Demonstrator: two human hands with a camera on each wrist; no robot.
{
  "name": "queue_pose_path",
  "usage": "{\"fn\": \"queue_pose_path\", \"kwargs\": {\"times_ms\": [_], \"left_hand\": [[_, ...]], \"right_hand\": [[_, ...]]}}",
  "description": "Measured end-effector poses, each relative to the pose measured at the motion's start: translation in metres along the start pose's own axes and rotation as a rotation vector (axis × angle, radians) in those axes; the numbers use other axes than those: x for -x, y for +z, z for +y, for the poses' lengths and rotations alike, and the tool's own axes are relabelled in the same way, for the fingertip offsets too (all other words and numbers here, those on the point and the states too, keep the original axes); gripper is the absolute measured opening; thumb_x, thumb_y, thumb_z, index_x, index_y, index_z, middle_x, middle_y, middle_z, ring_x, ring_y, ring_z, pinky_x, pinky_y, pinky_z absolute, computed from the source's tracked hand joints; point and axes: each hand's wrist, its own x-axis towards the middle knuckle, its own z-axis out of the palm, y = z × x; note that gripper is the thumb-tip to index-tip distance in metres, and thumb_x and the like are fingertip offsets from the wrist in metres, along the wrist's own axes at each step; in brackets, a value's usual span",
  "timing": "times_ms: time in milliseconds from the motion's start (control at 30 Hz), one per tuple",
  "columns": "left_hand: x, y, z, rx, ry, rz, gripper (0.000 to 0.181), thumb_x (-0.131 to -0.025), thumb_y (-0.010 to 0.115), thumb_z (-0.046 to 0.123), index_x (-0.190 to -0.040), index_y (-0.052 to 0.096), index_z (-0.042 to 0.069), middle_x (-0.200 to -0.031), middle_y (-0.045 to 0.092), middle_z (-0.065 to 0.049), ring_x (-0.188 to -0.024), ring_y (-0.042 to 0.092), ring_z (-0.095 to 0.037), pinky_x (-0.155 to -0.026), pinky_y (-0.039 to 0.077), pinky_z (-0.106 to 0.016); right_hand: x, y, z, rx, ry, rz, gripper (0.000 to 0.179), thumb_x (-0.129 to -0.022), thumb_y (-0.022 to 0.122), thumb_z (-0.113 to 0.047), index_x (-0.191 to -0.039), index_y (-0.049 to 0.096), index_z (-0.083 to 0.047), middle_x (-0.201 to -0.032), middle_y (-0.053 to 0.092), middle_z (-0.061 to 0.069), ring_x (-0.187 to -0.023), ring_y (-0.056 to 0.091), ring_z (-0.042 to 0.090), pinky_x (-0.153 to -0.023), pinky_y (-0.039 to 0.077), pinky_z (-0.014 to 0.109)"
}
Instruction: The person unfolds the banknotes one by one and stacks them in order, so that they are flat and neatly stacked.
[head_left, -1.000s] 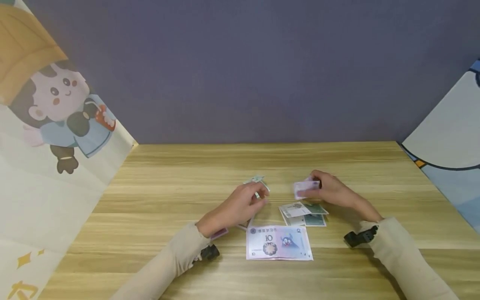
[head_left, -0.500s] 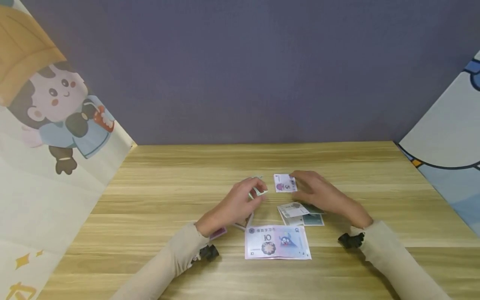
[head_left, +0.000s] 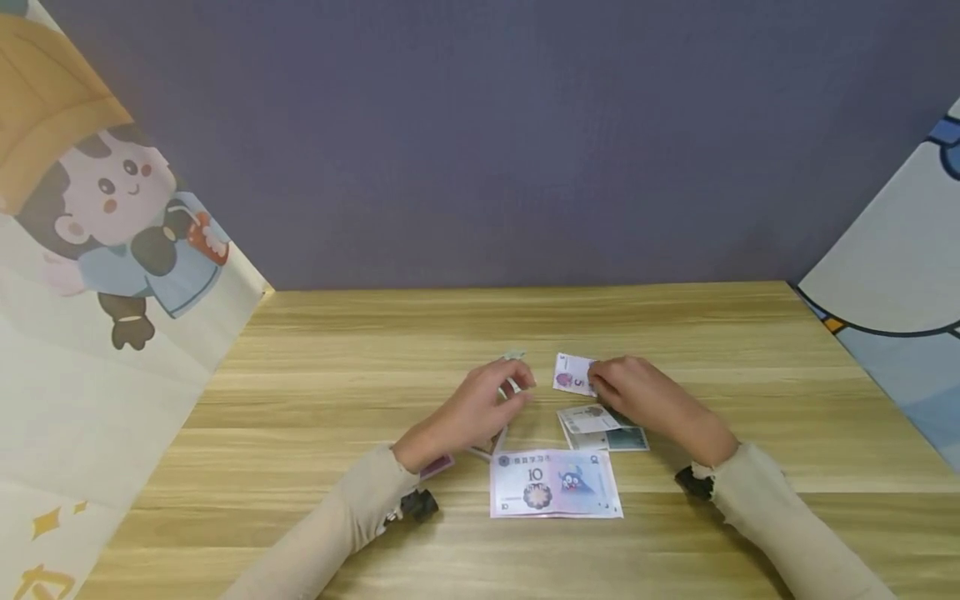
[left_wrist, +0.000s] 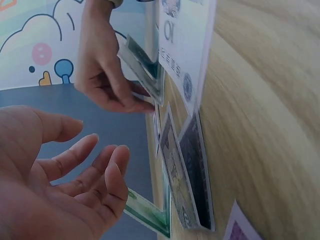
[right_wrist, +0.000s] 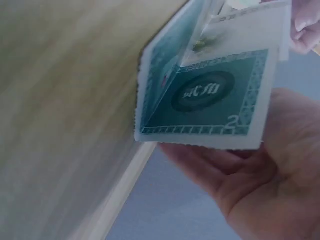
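My right hand [head_left: 656, 404] pinches the right edge of a purple 5 play banknote [head_left: 572, 374], folded, low at the table. In the right wrist view a folded dark green 2 note [right_wrist: 215, 100] covers part of that hand. My left hand [head_left: 468, 408] hovers with loosely bent fingers; the left wrist view shows nothing in its grasp. Just past its fingers stands a folded green note [left_wrist: 150, 212], partly hidden by them. Nearer me lies a flat 10 note [head_left: 555, 486] with a blue cartoon figure, with a folded pale note [head_left: 588, 418] behind it.
A folded brownish note [left_wrist: 175, 185] stands beneath the left hand, near the corner of the 10 note. A purple-pink note [head_left: 437, 467] pokes out by the left wrist. The wooden table [head_left: 337, 350] ends at a dark blue-grey panel [head_left: 525, 150], with cartoon-printed side walls.
The right hand has brought the 5 note leftward and down to the table, then shifted it slightly right, its fingers closing at the right edge. The left hand has stayed nearly still.
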Motion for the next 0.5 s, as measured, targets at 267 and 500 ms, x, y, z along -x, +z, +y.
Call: {"fn": "queue_pose_path", "kwargs": {"times_ms": [267,500], "left_hand": [[-0.001,-0.002,-0.003,0.058,-0.104,0.002,0.011,-0.097,0.061,0.007,-0.103,0.066,0.0,-0.097,0.069,-0.013,-0.079,0.064,-0.018,-0.07,0.055,-0.023],[-0.001,-0.002,-0.004,0.07,-0.105,-0.027,0.013,-0.098,0.061,0.009,-0.105,0.066,-0.002,-0.1,0.069,-0.016,-0.081,0.065,-0.02,-0.07,0.055,-0.023]], "right_hand": [[0.003,0.001,-0.011,0.073,0.044,-0.015,0.032,-0.088,0.074,-0.009,-0.117,0.067,0.001,-0.104,0.07,0.011,-0.074,0.062,0.012,-0.066,0.054,0.032],[0.004,0.006,-0.022,0.309,0.023,-0.018,0.012,-0.082,0.073,-0.003,-0.076,0.063,-0.008,-0.062,0.058,0.0,-0.051,0.047,0.011,-0.045,0.044,0.033]]}}
